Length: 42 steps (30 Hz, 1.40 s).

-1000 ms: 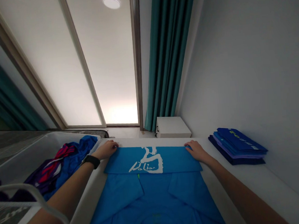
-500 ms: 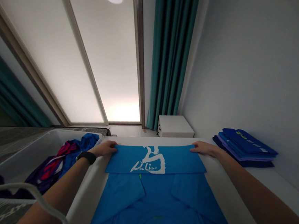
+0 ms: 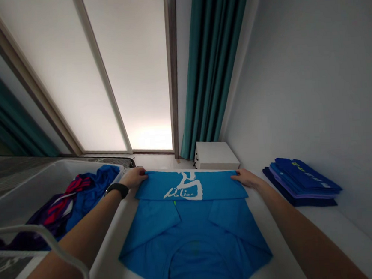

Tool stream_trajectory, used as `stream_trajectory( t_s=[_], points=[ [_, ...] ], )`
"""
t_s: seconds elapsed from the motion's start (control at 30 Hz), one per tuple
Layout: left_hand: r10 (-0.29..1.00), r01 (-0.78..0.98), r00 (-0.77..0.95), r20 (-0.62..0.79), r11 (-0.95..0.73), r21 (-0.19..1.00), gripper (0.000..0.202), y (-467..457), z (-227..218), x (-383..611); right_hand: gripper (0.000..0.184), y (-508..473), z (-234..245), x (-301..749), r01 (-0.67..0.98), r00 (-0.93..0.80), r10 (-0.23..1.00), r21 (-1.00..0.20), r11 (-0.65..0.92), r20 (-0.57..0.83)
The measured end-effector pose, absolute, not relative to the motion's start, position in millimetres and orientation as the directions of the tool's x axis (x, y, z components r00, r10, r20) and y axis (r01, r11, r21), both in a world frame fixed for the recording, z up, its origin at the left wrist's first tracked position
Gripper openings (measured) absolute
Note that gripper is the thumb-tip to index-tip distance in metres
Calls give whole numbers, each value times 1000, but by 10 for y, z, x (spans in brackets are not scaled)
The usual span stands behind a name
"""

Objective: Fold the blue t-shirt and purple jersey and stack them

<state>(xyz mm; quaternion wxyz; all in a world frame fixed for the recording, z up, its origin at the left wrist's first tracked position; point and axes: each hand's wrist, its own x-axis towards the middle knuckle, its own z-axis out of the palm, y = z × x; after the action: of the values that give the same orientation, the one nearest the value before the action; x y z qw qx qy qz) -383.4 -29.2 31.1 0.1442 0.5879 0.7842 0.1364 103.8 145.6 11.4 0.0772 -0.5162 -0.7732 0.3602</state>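
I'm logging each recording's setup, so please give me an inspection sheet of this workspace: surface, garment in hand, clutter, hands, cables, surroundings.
Surface: white table under the garment.
Garment in hand: blue shirt, laid flat, neckline toward the wearer, printed far end folded over.
Clutter: folded stack at right; white bin at left holding loose clothes.
Hands: left hand and right hand grip the shirt's far corners.
Cables: white curved piece at lower left; cannot tell whether cable or bar.
Surroundings: teal curtain, lit panels, white cabinet.
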Motion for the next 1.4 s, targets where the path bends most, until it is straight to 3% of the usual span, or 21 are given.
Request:
stream_trajectory(
  t_s=[0.23, 0.4, 0.53, 0.67, 0.83, 1.03, 1.17, 1.3, 1.4],
  points=[
    [971, 897, -230, -66, 238, 372, 16, -367, 461, -3827, 15, 1383, 251, 1114, 764, -445, 856, -611, 209, -264],
    [964, 894, -262, 31, 231, 384, 26, -428, 612, -3749, 17, 1308, 476, 1117, 765, -438, 876, -596, 246, -200],
    [959, 877, -274, 78, 216, 429, 32, -578, 758, -3665, 28, 1192, 660, 1193, 783, -422, 877, -580, 225, -229],
    [953, 799, -296, 64, 210, 564, 33, -813, 867, -3580, 38, 963, 817, 1265, 775, -390, 874, -616, 142, -290],
    [953, 608, -304, 11, 185, 772, 44, -1069, 959, -3499, 38, 688, 903, 1311, 689, -373, 884, -722, 61, -281],
    [962, 481, -274, 6, 132, 867, 55, -1472, 985, -3462, 39, 337, 836, 1522, 569, -411, 880, -821, 45, -237],
    [974, 433, -224, 15, 86, 898, 45, -1932, 821, -3397, 38, -76, 645, 1693, 539, -454, 858, -841, 51, -240],
    [980, 416, -172, -96, 161, 895, 32, -2401, 589, -3228, 27, -438, 330, 1853, 499, -505, 838, -862, 87, -208],
    [970, 475, -222, -103, 200, 857, 29, -2596, 494, -3095, 24, -534, 178, 1925, 539, -461, 873, -832, 133, -159]
  ],
)
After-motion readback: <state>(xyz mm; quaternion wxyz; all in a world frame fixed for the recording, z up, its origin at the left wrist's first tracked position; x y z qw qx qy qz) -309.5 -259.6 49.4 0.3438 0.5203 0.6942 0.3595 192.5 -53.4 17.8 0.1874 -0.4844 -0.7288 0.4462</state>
